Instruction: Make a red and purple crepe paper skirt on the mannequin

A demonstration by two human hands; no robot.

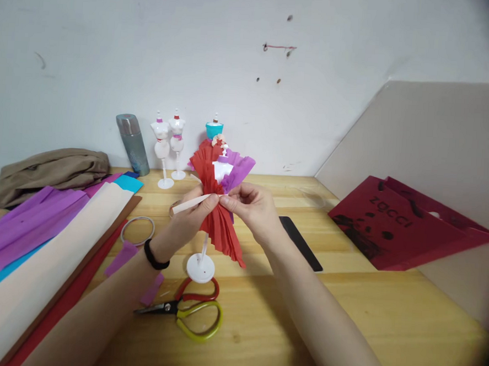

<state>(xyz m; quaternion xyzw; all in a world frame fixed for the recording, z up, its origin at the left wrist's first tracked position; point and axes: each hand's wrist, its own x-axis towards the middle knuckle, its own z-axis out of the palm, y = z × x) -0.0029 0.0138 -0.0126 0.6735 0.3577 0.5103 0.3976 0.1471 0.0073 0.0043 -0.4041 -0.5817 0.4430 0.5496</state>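
Note:
A small white dress-form mannequin (222, 172) stands upright on its round base (200, 267) in front of me. Red crepe paper (225, 242) and purple crepe paper (241, 170) are gathered about its waist, flaring above and below. My left hand (193, 210) pinches the waist from the left, thumb against a pale paper strip (191, 203) that sticks out to the left. From the right, my right hand (249, 205) pinches at the same spot, thumb and finger closed on the strip's end at the waist. Fingers behind the paper are partly hidden.
Scissors (199, 319) lie in front of the base. Crepe paper sheets (57, 271), a tape roll (138, 230) and purple scraps (120, 257) are at left. Behind stand a flask (133, 143) and other mannequins (162, 147). A black phone (301, 243) and red bag (391, 225) are at right.

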